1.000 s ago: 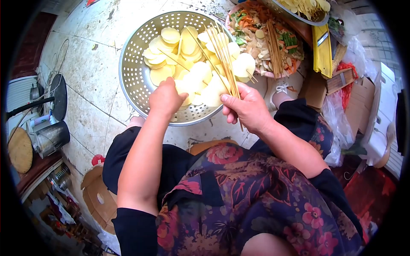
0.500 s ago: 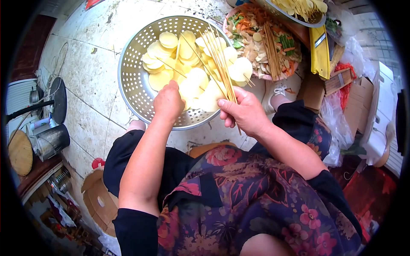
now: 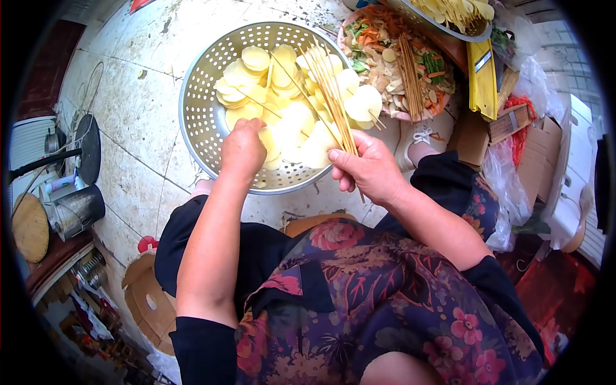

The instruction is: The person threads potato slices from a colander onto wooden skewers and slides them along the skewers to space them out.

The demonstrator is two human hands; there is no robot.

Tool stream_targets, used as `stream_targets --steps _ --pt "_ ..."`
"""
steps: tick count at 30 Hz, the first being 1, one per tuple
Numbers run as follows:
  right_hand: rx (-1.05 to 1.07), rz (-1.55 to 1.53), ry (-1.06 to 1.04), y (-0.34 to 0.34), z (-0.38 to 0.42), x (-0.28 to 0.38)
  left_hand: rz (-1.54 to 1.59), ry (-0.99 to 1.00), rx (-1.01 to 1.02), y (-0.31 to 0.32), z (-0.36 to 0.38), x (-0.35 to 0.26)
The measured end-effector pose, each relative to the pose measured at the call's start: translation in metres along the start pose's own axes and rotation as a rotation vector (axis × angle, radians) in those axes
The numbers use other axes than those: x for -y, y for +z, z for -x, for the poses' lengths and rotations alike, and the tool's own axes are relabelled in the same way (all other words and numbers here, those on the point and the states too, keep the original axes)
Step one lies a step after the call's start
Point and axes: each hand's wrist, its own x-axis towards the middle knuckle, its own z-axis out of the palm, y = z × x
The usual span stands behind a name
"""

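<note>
A metal colander (image 3: 204,115) holds many thin, pale yellow potato slices (image 3: 256,59), some of them threaded on wooden skewers. My right hand (image 3: 366,165) is closed round a bundle of bamboo skewers (image 3: 335,106), which slants up over the colander's right side. Round slices sit on a few skewers near that bundle, one of them a pale slice (image 3: 363,102). Over the colander's near left part, my left hand (image 3: 244,147) has its fingers curled in beside the slices. Its fingertips are partly hidden, so what they grip does not show.
Beyond the colander stands a pink basin (image 3: 343,48) of cut vegetables with a skewer bundle (image 3: 410,77) lying on top. Another colander (image 3: 417,19) of skewered slices is at the upper right, beside a yellow slicer (image 3: 481,80). A cardboard box (image 3: 149,298) lies at lower left.
My left hand has shifted slightly left and toward me, uncovering more slices. My right hand still holds the skewer bundle in nearly the same place.
</note>
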Motion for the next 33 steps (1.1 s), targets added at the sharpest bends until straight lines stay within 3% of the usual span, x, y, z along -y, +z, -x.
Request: stream_targets --steps 4,6,7,9,10,13,33 --pt "0.029 0.013 0.023 -0.001 0.0 -0.001 0.185 -0.098 0.023 -0.014 -0.011 0.003" --pt "0.038 0.027 0.037 0.0 0.001 0.0 0.836 -0.563 0.067 -0.038 -0.02 -0.005" --pt "0.047 0.042 0.05 0.0 0.002 0.001 0.835 -0.563 0.067 -0.04 -0.023 0.0" --pt "0.06 0.047 0.052 0.001 0.003 0.001 1.354 -0.611 -0.169 -0.045 -0.028 0.014" --pt "0.073 0.054 0.054 0.001 0.003 0.002 1.446 -0.587 -0.218 -0.051 -0.028 0.012" --pt "0.07 0.054 0.038 0.003 0.004 0.004 1.727 -0.487 -0.259 -0.055 -0.031 0.02" --pt "0.057 0.084 -0.011 0.002 0.004 -0.001 1.781 -0.5 -0.4 -0.055 -0.032 0.023"
